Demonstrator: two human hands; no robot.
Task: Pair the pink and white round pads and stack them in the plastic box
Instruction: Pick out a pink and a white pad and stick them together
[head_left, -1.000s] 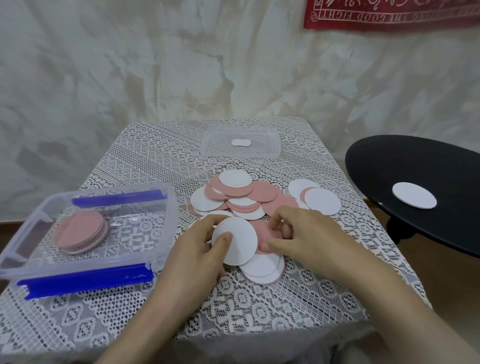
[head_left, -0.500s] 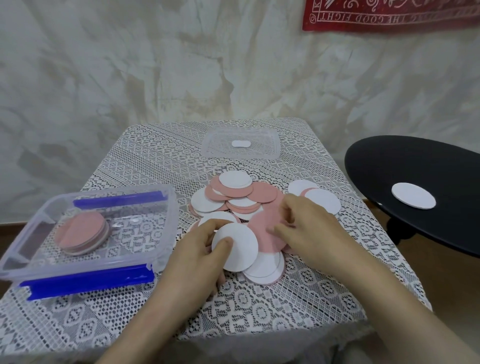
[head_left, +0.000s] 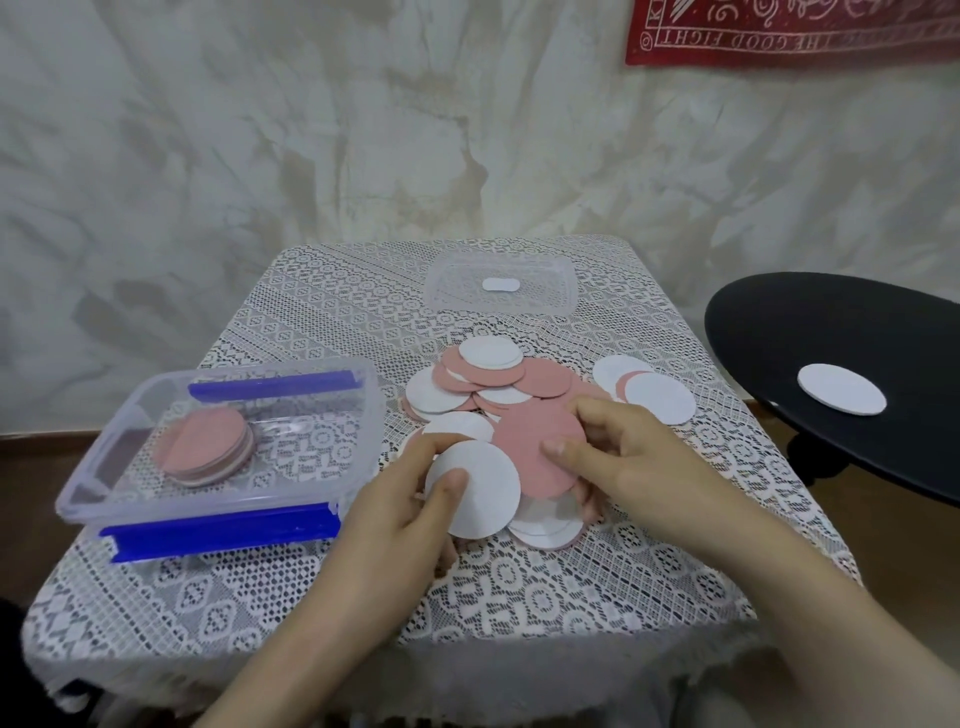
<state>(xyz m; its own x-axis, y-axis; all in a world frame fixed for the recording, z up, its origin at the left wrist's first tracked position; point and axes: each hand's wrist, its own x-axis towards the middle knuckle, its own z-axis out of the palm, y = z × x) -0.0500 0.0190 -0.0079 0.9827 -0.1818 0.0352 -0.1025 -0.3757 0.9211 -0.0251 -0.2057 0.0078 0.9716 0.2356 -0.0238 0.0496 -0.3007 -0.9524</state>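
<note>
Right hand (head_left: 634, 457) now has pink pad (head_left: 540, 447) raised off pile, pinched with thumb on face and fingers behind; a second ago pad lay low under fingertips. Left hand (head_left: 400, 514) grips white pad (head_left: 478, 488) as before, thumb on front, its edge overlapping pink one. Pads are thin, flat, matte discs. Loose pile (head_left: 488, 384) sits behind on white lace cloth (head_left: 519, 587). Clear plastic box (head_left: 104, 467), blue clips, at left, holds short pink-topped stack (head_left: 205, 452). Clear lid (head_left: 550, 291) at far edge.
</note>
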